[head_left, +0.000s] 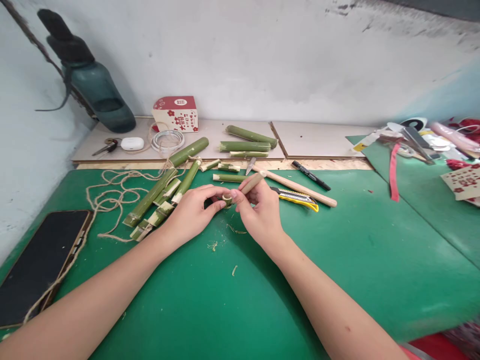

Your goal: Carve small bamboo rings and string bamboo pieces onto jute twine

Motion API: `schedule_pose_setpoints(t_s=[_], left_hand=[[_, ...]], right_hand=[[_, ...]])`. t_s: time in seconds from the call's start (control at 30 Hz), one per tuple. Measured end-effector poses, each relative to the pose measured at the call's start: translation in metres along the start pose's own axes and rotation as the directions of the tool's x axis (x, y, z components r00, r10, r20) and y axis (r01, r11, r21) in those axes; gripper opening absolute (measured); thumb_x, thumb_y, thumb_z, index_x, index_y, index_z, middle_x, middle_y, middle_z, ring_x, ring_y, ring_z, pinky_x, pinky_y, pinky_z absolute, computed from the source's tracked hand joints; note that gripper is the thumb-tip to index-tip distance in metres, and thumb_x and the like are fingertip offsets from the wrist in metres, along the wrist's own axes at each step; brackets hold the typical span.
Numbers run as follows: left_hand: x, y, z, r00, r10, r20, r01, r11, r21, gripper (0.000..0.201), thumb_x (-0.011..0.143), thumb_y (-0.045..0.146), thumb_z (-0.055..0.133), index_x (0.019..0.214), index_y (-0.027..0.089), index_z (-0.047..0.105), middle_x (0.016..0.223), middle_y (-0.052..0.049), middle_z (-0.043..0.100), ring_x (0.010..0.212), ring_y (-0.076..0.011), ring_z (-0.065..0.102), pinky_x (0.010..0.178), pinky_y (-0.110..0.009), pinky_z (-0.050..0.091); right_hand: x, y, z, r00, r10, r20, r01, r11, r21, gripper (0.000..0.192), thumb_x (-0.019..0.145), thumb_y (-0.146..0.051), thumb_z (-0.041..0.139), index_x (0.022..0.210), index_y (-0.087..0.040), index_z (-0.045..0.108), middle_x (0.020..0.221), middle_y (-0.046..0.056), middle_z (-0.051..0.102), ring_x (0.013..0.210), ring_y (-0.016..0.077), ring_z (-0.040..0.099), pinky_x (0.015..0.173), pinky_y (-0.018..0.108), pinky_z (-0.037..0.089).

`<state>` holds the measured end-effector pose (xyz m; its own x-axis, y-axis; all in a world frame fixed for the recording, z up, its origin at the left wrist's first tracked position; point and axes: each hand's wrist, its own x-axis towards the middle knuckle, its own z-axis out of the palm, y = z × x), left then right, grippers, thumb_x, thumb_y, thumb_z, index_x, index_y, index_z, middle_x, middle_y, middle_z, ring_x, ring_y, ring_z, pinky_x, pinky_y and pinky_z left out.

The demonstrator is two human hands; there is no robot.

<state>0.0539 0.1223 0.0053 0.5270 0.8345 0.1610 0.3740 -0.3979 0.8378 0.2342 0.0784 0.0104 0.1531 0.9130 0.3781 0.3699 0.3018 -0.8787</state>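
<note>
**Op:** Green mat (337, 260) covers the bench, pale boards along the far edge, whitewashed wall behind. Only one view, head cam, so that's all I've got.

**Desk:** Hands?

**Op:** Both near centre of the mat, fingertips meeting. Left hand (193, 210) is pinched shut on a small bamboo ring (227, 200), thumb & fingers round it. Right hand (260, 212) is closed on a wooden-handled tool (252, 183), handle sticking up & to the right; its working end is at the ring, tip hidden by fingers, can't tell more.

**Desk:** What's around them?

**Op:** Just left of the left hand: tied bamboo bundle (161, 197) lying diagonal, w/ loose twine (112, 195) trailing further left. Far of the hands: short cut bamboo pieces (245, 142) on the boards & mat edge. Right of the right hand: yellow utility knife (296, 197), a long wooden stick (300, 189) touching it, black marker (310, 175) a bit farther. Few shavings (213, 245) on the mat just near of the hands.

**Desk:** Rest?

**Op:** Phone (41, 260) near left. Far left: dark water bottle (88, 80) leaning on the wall, red-white box (175, 114), earbud case (132, 143), tape roll (167, 140). Far right: clutter, blurred.
</note>
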Motion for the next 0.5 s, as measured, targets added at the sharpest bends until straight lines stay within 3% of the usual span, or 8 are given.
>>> schedule_pose_setpoints(t_s=[0.5], left_hand=[[0.0000, -0.0009, 0.0003, 1.000, -0.010, -0.008, 0.010, 1.000, 0.000, 0.025, 0.097, 0.020, 0.065, 0.119, 0.022, 0.076, 0.107, -0.004, 0.077, 0.089, -0.0185, 0.070, 0.086, -0.034, 0.056]], right_hand=[[0.0000, 0.0016, -0.0009, 1.000, 0.013, -0.014, -0.012, 1.000, 0.014, 0.026, 0.095, -0.043, 0.071, 0.088, -0.026, 0.053, 0.074, -0.002, 0.063, 0.057, 0.0140, 0.059, 0.053, 0.030, 0.050]])
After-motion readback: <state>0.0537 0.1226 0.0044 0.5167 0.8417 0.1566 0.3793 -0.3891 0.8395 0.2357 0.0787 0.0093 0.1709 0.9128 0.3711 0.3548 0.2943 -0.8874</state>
